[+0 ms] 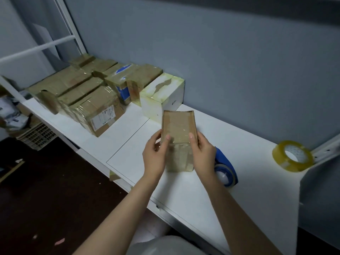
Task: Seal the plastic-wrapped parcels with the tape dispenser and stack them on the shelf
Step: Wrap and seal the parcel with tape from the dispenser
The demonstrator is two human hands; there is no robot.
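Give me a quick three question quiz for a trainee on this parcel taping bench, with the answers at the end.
1. True or false: the blue tape dispenser is in the right hand.
2. What stands on the table just behind the parcel that both hands hold? A a white box; B a pair of scissors; C a bottle.
3. Fill the gap: the spare tape roll lies toward the table's ___ end.
Key: 1 false, it lies on the table beside the right hand, which with the left hand grips the parcel. 2 A. 3 right.
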